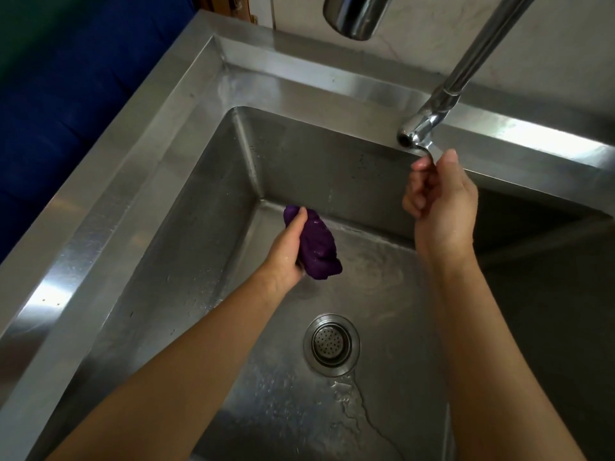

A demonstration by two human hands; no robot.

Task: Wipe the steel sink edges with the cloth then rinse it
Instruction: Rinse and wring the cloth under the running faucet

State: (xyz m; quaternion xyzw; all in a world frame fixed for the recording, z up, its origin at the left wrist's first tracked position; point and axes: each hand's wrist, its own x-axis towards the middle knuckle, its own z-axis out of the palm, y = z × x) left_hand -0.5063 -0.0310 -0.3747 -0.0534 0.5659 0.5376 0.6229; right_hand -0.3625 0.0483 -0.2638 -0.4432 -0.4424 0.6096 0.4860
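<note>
Steel fills the head view: a deep sink (186,181) with a broad flat rim is seen from above, its floor streaked with water that trails from the near edge toward the drain strainer (331,344). A purple cloth (319,251) is held bunched in the left hand (288,251), whose grip is clenched around it; the bundle is kept low inside the basin, near the far left corner and above the wet floor. The right hand (439,207) is raised to the tap (419,128), with its thumb and forefinger pinched on the small lever under the spout. No water is seen running from the spout.

The rim is glossy and faintly wet along the far side, so the wiping is judged to be done or nearly so, though this cannot be confirmed. The rinse is judged to be the step in hand: the cloth is dark and looks damp. Whether the lever is being opened or closed cannot be told. Wringing may remain.
</note>
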